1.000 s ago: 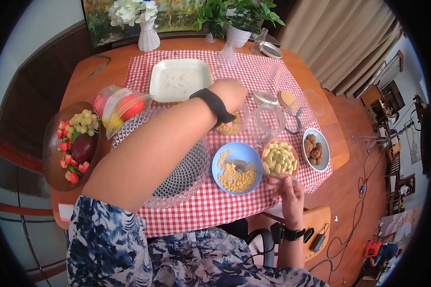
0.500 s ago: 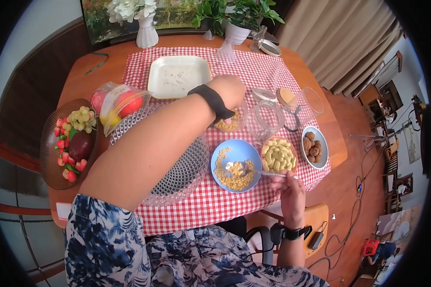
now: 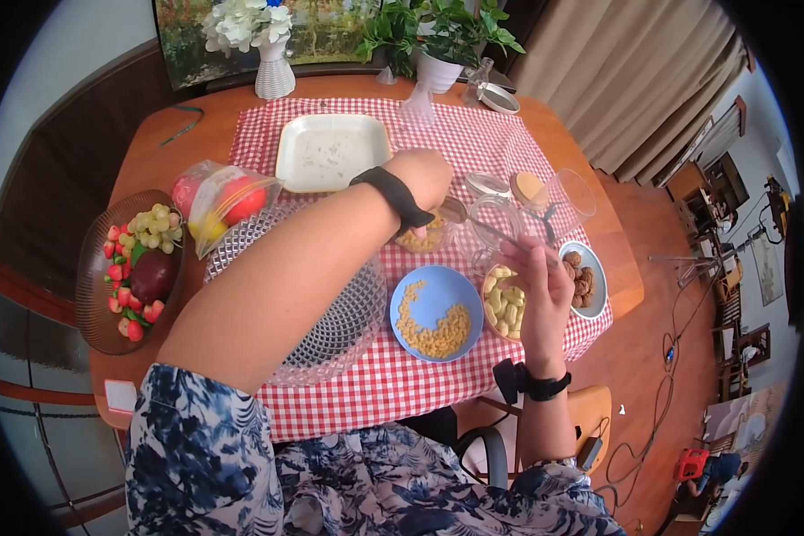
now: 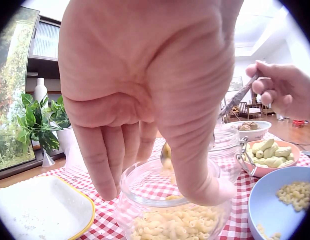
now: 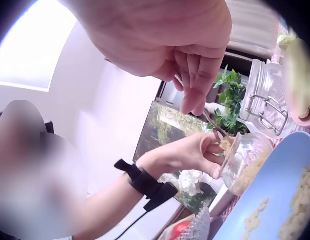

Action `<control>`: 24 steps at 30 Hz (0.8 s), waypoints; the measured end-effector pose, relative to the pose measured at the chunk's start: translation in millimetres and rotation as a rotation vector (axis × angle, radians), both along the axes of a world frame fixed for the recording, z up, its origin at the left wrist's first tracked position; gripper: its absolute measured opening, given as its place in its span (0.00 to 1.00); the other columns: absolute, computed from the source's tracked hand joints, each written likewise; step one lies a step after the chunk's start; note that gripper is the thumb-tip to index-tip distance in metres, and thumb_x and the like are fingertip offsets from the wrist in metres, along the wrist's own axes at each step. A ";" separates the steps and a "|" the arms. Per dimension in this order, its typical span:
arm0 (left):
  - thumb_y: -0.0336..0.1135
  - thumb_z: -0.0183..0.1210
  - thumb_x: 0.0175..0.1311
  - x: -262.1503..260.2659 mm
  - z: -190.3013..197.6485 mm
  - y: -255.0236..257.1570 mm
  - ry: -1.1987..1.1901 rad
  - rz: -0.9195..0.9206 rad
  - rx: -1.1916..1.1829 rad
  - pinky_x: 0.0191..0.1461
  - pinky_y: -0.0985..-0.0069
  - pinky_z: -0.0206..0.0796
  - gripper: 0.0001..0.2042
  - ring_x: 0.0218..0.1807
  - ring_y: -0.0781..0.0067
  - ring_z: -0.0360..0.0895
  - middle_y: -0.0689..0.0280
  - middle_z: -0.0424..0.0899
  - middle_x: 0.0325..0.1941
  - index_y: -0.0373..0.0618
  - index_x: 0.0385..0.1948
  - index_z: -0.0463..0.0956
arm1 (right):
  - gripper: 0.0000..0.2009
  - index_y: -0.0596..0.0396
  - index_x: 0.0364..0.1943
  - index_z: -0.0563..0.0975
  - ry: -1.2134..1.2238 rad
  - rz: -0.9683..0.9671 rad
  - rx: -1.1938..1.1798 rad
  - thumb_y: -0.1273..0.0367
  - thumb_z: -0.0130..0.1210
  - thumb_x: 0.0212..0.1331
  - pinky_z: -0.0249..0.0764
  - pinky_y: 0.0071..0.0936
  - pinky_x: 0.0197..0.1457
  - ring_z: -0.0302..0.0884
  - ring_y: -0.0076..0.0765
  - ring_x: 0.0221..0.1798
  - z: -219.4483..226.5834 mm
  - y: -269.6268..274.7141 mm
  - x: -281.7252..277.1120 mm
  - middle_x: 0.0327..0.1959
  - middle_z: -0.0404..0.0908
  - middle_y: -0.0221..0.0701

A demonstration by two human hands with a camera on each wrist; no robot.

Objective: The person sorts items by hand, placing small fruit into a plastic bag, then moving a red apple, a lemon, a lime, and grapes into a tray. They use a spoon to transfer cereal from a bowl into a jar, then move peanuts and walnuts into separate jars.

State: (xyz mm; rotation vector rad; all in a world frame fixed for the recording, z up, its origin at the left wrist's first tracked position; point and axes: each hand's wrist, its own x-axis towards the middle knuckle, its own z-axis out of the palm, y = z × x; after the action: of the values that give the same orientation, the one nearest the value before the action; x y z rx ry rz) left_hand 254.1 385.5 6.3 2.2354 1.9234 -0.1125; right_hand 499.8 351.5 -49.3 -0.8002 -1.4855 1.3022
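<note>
A glass jar (image 4: 124, 216) partly filled with elbow macaroni (image 4: 175, 224) stands on the checked cloth. My left hand (image 3: 422, 183) holds it from above, thumb and fingers spread around its rim. In my right hand (image 3: 547, 290), a metal spoon (image 3: 496, 234) is pinched by the handle. Its bowl is tipped at the jar's mouth, and macaroni shows there in both wrist views. Nearer to me, a blue bowl (image 3: 431, 299) contains more macaroni, lying in a curve along its near side.
Right of the jar stand a clip-top glass jar (image 4: 227, 142), a bowl of peanuts (image 3: 509, 308) and a bowl of walnuts (image 3: 583, 277). A white tray (image 3: 332, 152) lies behind. Under my left forearm is a large cut-glass dish (image 3: 330, 344), with a fruit plate (image 3: 94, 308) farther left.
The spoon has left the blue bowl and risen up and away to the jar's mouth with my right hand. Less macaroni lies mid-bowl. My left hand remains at the jar.
</note>
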 end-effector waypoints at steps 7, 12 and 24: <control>0.32 0.74 0.44 -1.4 -0.4 -1.0 -0.017 0.006 0.019 0.53 0.62 0.75 0.17 0.49 0.55 0.84 0.55 0.87 0.43 0.38 0.38 0.85 | 0.17 0.64 0.50 0.76 0.028 0.084 -0.088 0.62 0.45 0.76 0.79 0.23 0.36 0.86 0.34 0.42 -27.9 -44.4 46.1 0.42 0.86 0.41; 0.33 0.78 0.38 0.2 0.3 1.3 0.019 -0.012 -0.017 0.54 0.62 0.75 0.21 0.49 0.55 0.84 0.55 0.87 0.43 0.38 0.39 0.85 | 0.17 0.64 0.51 0.76 -0.082 0.152 -0.152 0.63 0.44 0.76 0.80 0.24 0.37 0.86 0.36 0.43 -45.4 -58.8 59.4 0.41 0.86 0.42; 0.34 0.80 0.34 -0.4 1.5 -2.3 0.010 -0.012 -0.015 0.54 0.62 0.75 0.24 0.50 0.55 0.83 0.55 0.87 0.43 0.38 0.38 0.85 | 0.17 0.65 0.54 0.75 -0.046 0.123 -0.254 0.64 0.43 0.77 0.80 0.25 0.37 0.86 0.36 0.44 -61.9 -45.8 65.8 0.45 0.85 0.44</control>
State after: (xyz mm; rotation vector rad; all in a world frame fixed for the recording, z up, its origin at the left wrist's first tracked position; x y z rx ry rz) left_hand 253.8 383.2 7.8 2.2415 1.9082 -0.1394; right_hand 565.6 305.7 -111.1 -0.9181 -1.4413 1.5968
